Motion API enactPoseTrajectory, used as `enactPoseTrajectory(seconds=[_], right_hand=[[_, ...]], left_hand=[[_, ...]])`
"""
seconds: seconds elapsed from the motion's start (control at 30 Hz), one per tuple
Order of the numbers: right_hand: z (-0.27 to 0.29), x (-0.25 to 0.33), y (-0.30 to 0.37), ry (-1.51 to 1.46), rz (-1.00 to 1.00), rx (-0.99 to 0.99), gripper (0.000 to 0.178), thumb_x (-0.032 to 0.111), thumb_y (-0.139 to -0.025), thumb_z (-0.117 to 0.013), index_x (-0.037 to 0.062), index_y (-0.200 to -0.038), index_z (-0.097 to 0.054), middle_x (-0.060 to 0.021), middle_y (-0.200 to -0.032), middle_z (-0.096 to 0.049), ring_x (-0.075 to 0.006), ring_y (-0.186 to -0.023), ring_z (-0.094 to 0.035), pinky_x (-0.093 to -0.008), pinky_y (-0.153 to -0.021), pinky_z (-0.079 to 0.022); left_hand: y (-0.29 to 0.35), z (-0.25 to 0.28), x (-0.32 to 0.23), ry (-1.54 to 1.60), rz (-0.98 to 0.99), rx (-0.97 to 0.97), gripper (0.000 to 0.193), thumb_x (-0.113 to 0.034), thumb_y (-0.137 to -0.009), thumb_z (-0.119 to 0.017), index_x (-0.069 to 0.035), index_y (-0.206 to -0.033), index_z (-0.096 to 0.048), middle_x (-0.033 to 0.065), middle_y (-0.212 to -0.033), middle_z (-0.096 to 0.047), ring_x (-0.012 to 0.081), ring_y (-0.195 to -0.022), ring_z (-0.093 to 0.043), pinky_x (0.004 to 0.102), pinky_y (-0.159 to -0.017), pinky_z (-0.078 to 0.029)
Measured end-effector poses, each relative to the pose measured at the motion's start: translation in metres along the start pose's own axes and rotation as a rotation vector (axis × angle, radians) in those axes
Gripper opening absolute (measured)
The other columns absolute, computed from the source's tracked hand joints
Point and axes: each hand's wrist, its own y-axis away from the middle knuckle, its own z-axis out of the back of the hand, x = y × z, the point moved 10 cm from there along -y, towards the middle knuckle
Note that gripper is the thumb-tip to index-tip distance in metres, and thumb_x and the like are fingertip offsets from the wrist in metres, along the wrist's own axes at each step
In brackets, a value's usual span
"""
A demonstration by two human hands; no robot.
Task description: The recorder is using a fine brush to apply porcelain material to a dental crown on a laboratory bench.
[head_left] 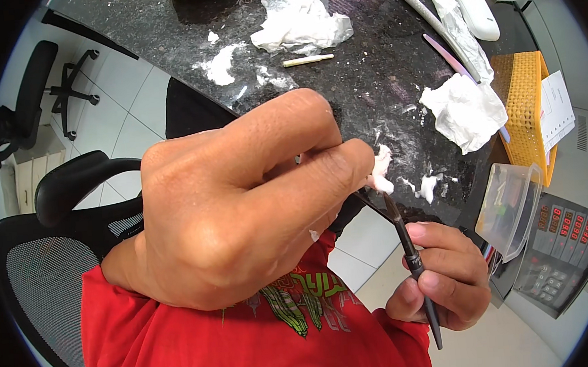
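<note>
My left hand (241,200) is raised close to the camera, fingers pinched on a small white wad of tissue (379,171) at its fingertips. My right hand (444,275) sits lower right, gripping a thin black pen-like tool (411,257) that slants up toward the wad, its tip touching or nearly touching it. Both hands hover over my red printed shirt (263,340) near the edge of a dark speckled countertop (361,78).
On the countertop lie crumpled white tissues (301,18), another tissue (464,109), small white scraps (219,65), a short pale stick (308,60) and a yellow basket (525,102). A clear plastic container (511,207) and a keypad device (567,254) stand right. Black office chairs (59,198) stand left.
</note>
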Motion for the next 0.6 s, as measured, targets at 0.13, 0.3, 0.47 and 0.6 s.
enactPoseTrajectory(seconds=[0.13, 0.3, 0.47, 0.6], right_hand=[[0.0012, -0.0003, 0.0023, -0.001, 0.003, -0.027, 0.026, 0.015, -0.078, -0.073, 0.0041, -0.091, -0.054, -0.0077, -0.071, -0.06, -0.0256, -0.068, -0.068, -0.0336, -0.053, -0.06], [0.0015, 0.0019, 0.0031, 0.002, 0.015, -0.08, 0.024, 0.014, -0.078, -0.072, 0.004, -0.091, -0.054, -0.0077, -0.07, -0.059, -0.0257, -0.066, -0.068, -0.0331, -0.052, -0.06], [0.0036, 0.0018, 0.0035, -0.004, 0.051, -0.126, 0.023, 0.013, -0.078, -0.071, 0.0041, -0.09, -0.053, -0.0074, -0.069, -0.059, -0.0252, -0.066, -0.068, -0.0325, -0.05, -0.06], [0.0, 0.0016, 0.0011, 0.005, 0.046, -0.112, 0.022, 0.012, -0.078, -0.071, 0.0038, -0.088, -0.053, -0.0074, -0.068, -0.059, -0.0249, -0.065, -0.068, -0.0321, -0.05, -0.06]], left_hand=[[0.0014, -0.0003, 0.0003, -0.005, -0.004, 0.005, 0.024, 0.002, -0.059, -0.076, -0.001, -0.082, -0.07, 0.0053, -0.064, -0.055, 0.0082, -0.047, -0.051, 0.021, -0.037, -0.034], [0.0007, -0.0001, 0.0006, 0.004, 0.005, 0.026, 0.025, 0.004, -0.059, -0.075, -0.001, -0.082, -0.07, 0.0053, -0.064, -0.055, 0.0083, -0.047, -0.051, 0.021, -0.037, -0.034], [0.0005, 0.0003, 0.0056, 0.023, 0.037, 0.04, 0.023, 0.003, -0.06, -0.074, -0.001, -0.083, -0.071, 0.0055, -0.065, -0.056, 0.0084, -0.049, -0.053, 0.0206, -0.037, -0.035], [0.001, 0.0012, 0.0066, 0.011, 0.04, 0.042, 0.022, 0.002, -0.061, -0.074, -0.001, -0.083, -0.07, 0.0057, -0.065, -0.056, 0.0085, -0.049, -0.054, 0.0206, -0.037, -0.036]])
